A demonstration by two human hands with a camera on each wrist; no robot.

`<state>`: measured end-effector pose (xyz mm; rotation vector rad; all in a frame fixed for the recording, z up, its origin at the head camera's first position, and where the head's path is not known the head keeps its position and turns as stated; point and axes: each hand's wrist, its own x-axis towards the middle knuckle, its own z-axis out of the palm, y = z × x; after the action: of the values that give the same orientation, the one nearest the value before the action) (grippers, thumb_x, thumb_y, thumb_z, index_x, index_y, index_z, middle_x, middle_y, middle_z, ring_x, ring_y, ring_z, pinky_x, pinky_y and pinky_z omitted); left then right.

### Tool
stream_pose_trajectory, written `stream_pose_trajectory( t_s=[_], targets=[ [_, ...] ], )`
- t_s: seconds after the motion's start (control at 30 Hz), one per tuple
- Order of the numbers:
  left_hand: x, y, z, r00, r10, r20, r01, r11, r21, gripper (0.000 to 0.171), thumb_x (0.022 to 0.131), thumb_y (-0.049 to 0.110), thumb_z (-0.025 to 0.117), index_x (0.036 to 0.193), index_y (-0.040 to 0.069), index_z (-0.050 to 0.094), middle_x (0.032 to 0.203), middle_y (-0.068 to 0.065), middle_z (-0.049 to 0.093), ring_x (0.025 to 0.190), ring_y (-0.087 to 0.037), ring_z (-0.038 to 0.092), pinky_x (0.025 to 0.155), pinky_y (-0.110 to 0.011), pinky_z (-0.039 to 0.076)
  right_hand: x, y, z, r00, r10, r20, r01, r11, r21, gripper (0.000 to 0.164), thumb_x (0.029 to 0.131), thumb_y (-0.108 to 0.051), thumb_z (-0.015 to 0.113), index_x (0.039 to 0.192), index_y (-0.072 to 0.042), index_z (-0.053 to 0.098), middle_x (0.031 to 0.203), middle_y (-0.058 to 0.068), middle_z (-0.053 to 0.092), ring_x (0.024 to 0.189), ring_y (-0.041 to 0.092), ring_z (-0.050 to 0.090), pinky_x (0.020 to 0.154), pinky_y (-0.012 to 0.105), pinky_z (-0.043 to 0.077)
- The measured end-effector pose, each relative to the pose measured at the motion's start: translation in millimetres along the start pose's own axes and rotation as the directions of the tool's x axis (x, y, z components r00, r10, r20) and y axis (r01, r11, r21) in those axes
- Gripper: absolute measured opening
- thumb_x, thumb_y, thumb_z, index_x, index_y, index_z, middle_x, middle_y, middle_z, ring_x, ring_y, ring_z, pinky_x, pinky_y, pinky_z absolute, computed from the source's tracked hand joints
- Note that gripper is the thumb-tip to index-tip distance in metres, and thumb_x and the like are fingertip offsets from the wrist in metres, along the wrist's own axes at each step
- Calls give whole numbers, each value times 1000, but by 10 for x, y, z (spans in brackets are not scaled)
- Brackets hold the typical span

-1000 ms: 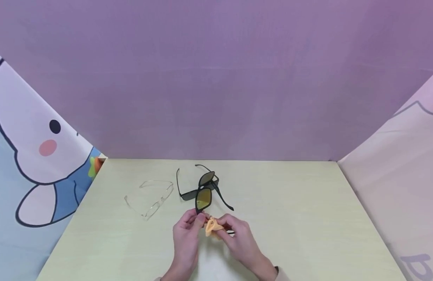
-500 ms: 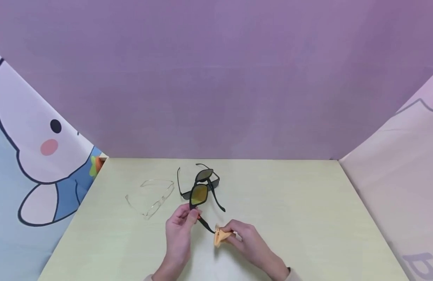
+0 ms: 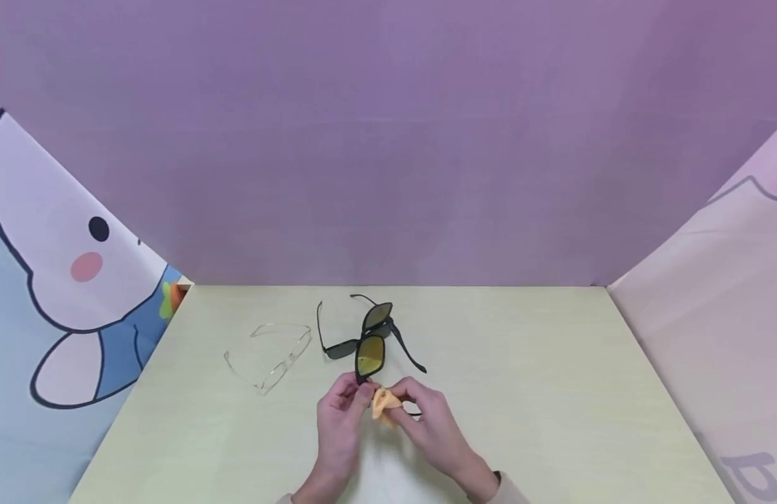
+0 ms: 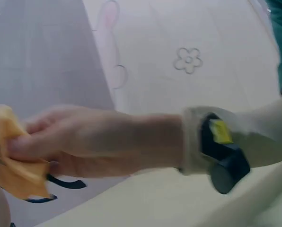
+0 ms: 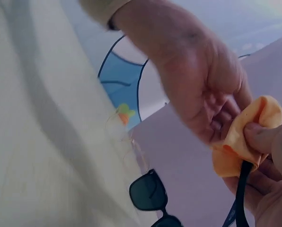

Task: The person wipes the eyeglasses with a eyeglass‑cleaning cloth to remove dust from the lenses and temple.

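Note:
Black-framed sunglasses (image 3: 370, 355) with yellowish mirrored lenses are held up in front of the person. The left hand (image 3: 341, 425) pinches them at the near end of the frame, beside the hinge. An orange cloth (image 3: 385, 404) is pinched by the right hand (image 3: 434, 428) around the near temple, close to the left hand's fingertips. In the right wrist view, part of the dark temple (image 5: 243, 189) sticks out below the cloth. The left wrist view shows the cloth (image 4: 25, 172) folded between the right hand's thumb and fingers.
Another pair of black sunglasses (image 3: 341, 350) lies unfolded on the pale table (image 3: 527, 371), partly hidden behind the held pair. To its left lie thin-rimmed clear glasses (image 3: 281, 369), temples spread. A purple wall (image 3: 388, 175) rises behind, with printed fabric (image 3: 99, 364) at the left side.
Over the last second the right hand slid the cloth out to the temple's tip, then back towards the hinge. The held sunglasses swung left and returned right with the left hand.

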<state>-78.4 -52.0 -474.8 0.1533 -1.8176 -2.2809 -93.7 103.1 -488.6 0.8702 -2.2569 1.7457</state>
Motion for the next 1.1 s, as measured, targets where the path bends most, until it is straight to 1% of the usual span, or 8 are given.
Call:
stream_pose_trajectory(
  t_s=[0.17, 0.27, 0.4, 0.53, 0.7, 0.83, 1.0, 1.1],
  targets=[
    [-7, -11, -1, 1000, 23, 8, -23, 1000, -1, 18, 97, -4, 64, 101, -20, 59, 86, 8, 73, 79, -5, 67, 73, -18, 57, 28, -52, 41, 999, 31, -20, -31, 1000, 7, 12, 93, -1, 72, 98, -10, 67, 92, 0, 74, 90, 7, 70, 83, 32, 61],
    [3, 1, -6, 1000, 0, 2, 0, 1000, 14, 13, 96, -4, 64, 101, -16, 62, 86, 8, 73, 80, -5, 68, 75, -19, 57, 25, -49, 35, 999, 32, -13, -32, 999, -1, 10, 93, -2, 73, 97, -9, 67, 92, 0, 74, 89, 6, 69, 80, 31, 62],
    [14, 39, -20, 998, -58, -16, 59, 998, 15, 7, 97, -1, 65, 99, -8, 66, 87, 5, 74, 82, -8, 69, 78, -21, 57, 26, -4, 16, 1000, -17, 10, 18, 999, -32, 7, 94, -5, 72, 98, -8, 67, 90, 0, 73, 86, 4, 67, 74, 29, 62],
    [37, 105, -54, 995, -87, -43, 87, 996, 4, 5, 98, 0, 64, 97, -4, 67, 86, 4, 74, 83, -9, 69, 80, -22, 57, 7, 73, -19, 996, -76, 44, 78, 996, -54, 8, 93, -4, 72, 98, -8, 67, 89, 0, 73, 82, 6, 67, 74, 29, 61],
    [77, 189, -124, 994, -68, -86, 68, 998, -4, 5, 99, -1, 64, 96, -3, 68, 85, 5, 74, 83, -11, 69, 81, -22, 56, -72, 197, -68, 985, -134, 111, 146, 984, -101, 14, 89, 0, 75, 98, -8, 67, 94, 2, 75, 87, 12, 72, 78, 25, 60],
    [93, 219, -168, 994, -57, -93, 58, 998, 13, 5, 98, -2, 64, 96, -3, 69, 84, 6, 74, 82, -11, 69, 80, -22, 56, -119, 284, -100, 977, -163, 135, 184, 971, -154, 19, 86, 0, 78, 100, -10, 68, 97, 1, 75, 85, 8, 69, 76, 19, 57],
    [94, 194, -194, 995, -57, -84, 58, 998, 11, 5, 98, -3, 64, 97, -5, 68, 84, 7, 74, 80, -8, 68, 79, -21, 56, -140, 338, -141, 976, -164, 143, 188, 967, -172, 22, 84, -2, 80, 101, -10, 68, 96, 0, 74, 83, 3, 65, 73, 16, 56],
    [85, 156, -192, 997, -41, -64, 41, 999, -1, 4, 97, -5, 64, 96, -5, 68, 83, 8, 74, 79, -6, 68, 76, -20, 55, -149, 340, -140, 977, -157, 142, 180, 970, -163, 22, 84, -1, 80, 100, -11, 68, 96, 0, 74, 82, 1, 64, 72, 16, 55]
  ],
)
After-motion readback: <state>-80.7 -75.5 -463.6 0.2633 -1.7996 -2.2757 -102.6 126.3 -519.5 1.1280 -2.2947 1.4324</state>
